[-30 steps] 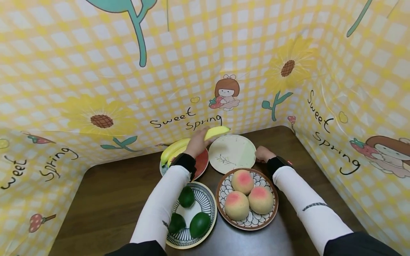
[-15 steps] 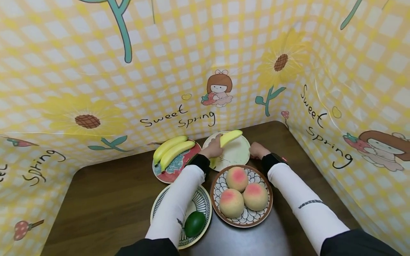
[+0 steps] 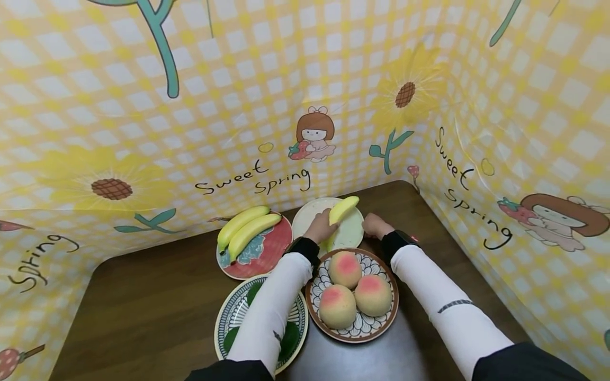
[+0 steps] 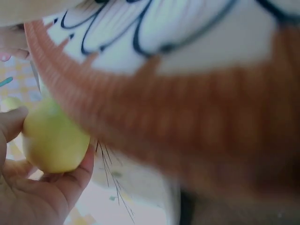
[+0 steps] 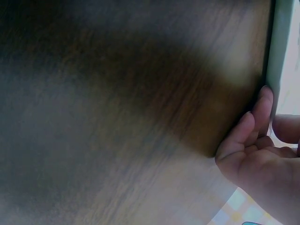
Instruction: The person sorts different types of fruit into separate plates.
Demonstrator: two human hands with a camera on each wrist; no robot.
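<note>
Nearest plate, below the left forearm: a round cream plate with green and black striped rim sits close to the person, dark green avocados on it peeking out from under the white sleeve.
Between the two forearms: a round brown-rimmed plate with white petal pattern carries three pale peaches with pink blush, packed together and touching.
Left hand: the left hand is wrapped around a yellow curved banana, thumb and fingers closed on its lower end; the left wrist view shows the fruit snug in the palm.
Where the banana is: over the pale green round ceramic plate with a thin twig drawing, its tip pointing up and away from the hand; whether it touches the plate, I cannot tell.
Right hand: the right hand is at that pale plate's right edge, fingers curled on the rim; the right wrist view has the fingertips against the plate's edge on the dark brown wooden table.
Left of the left hand: a red round plate with teal floral pattern holds two more yellow bananas lying side by side.
Beyond both hands: a yellow checked backdrop with sunflowers and "Sweet Spring" lettering walls in the table.
</note>
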